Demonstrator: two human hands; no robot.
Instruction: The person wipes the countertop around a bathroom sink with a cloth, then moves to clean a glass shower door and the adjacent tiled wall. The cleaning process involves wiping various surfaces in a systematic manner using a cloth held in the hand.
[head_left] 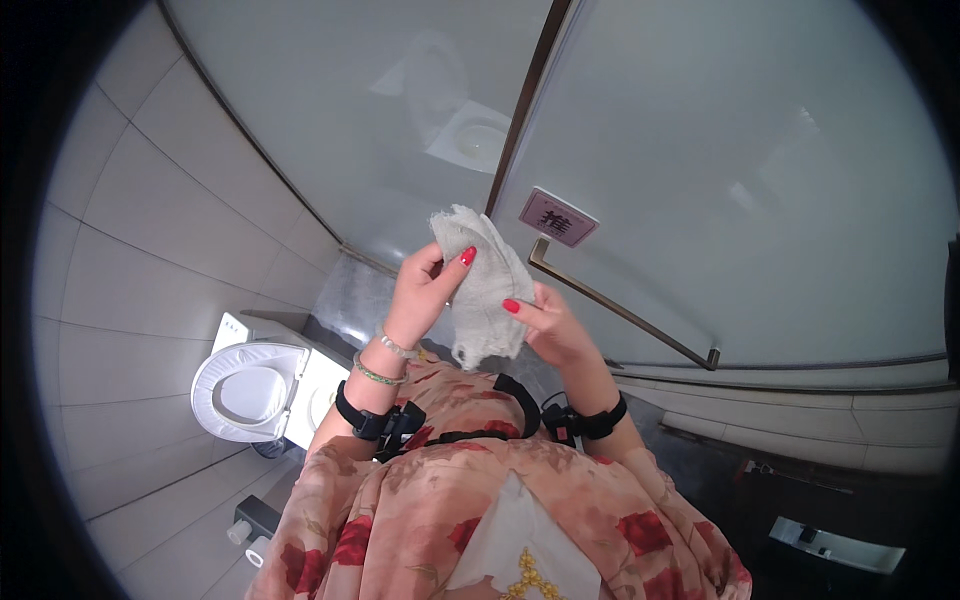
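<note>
Between my two hands, in front of my body, is a folded grey-white cloth with frayed edges. My left hand pinches its left side, thumb on top and fingers behind. On the right side, my right hand grips the cloth's edge the same way, its thumb lying on the fabric. The cloth hangs in the air, its lower end drooping toward my floral dress. The fingers behind the cloth are partly hidden.
A white toilet with its seat exposed stands at the left, a toilet-roll holder nearer me. Ahead is a frosted glass partition with a metal handle and a small pink sign. A dark surface holding a silvery tray-like object is at the lower right.
</note>
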